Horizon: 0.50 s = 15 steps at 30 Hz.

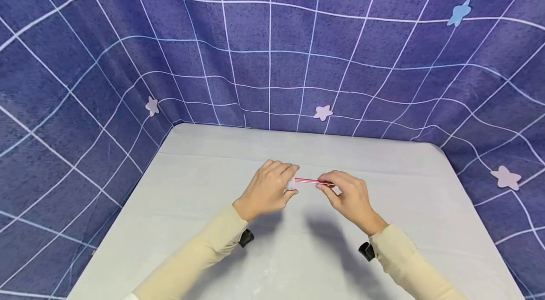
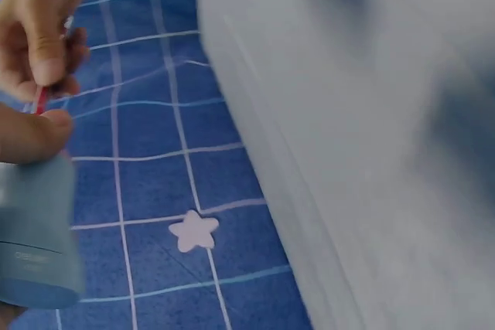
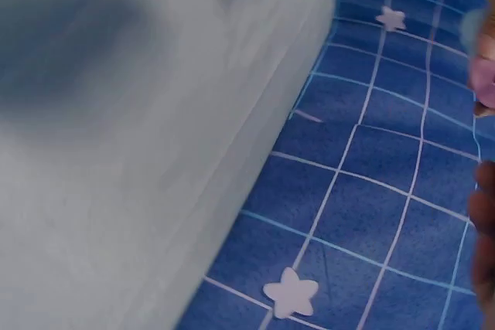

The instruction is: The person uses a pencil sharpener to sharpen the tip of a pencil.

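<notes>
My left hand [image 1: 267, 187] grips a pale blue, rounded container [image 2: 35, 229] with a dark line and small print near its base. The container lies on its side above the table, pointing right. Its pink end [image 3: 483, 81] shows at the edge of the right wrist view. Out of that end reaches a thin red-and-white stick [image 1: 305, 180]. Thumb and fingertips of my right hand [image 1: 350, 196] pinch the stick's other end, which they mostly hide. I cannot tell what kind of stick it is.
Beneath both hands lies a white-covered table [image 1: 213, 167], with the arms' shadows on it. A blue curtain [image 1: 251, 68] with a grid and stars hangs behind and along both sides. Each wrist wears a black strap-like device [image 1: 246, 237].
</notes>
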### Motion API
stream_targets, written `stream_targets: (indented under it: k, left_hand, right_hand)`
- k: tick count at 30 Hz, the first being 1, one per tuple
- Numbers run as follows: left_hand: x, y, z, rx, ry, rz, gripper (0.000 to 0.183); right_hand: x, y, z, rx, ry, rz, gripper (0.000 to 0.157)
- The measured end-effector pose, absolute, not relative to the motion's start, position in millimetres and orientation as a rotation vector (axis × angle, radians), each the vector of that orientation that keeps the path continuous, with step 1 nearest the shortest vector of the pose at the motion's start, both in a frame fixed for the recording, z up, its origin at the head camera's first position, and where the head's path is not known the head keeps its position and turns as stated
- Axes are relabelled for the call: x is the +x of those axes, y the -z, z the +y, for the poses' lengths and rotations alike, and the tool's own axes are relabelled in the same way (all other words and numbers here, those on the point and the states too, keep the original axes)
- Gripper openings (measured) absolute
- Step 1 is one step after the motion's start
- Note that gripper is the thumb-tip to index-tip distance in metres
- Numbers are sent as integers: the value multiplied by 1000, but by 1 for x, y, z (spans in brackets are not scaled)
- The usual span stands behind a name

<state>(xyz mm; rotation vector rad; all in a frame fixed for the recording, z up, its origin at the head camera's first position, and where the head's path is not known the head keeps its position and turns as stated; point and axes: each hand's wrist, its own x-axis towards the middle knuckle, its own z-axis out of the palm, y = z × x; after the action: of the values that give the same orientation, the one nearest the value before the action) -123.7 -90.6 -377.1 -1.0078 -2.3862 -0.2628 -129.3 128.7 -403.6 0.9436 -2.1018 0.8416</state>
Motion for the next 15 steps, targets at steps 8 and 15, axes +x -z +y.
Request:
stream_targets:
  k: [8, 15]
  left_hand:
    - [-128, 362, -90, -952, 592, -2723, 54]
    - [-131, 354, -92, -942, 781, -2817, 51]
  right_hand:
    - [-135, 407, 131, 1021, -528, -1837, 13]
    - [-139, 402, 129, 1016, -476, -1680, 16]
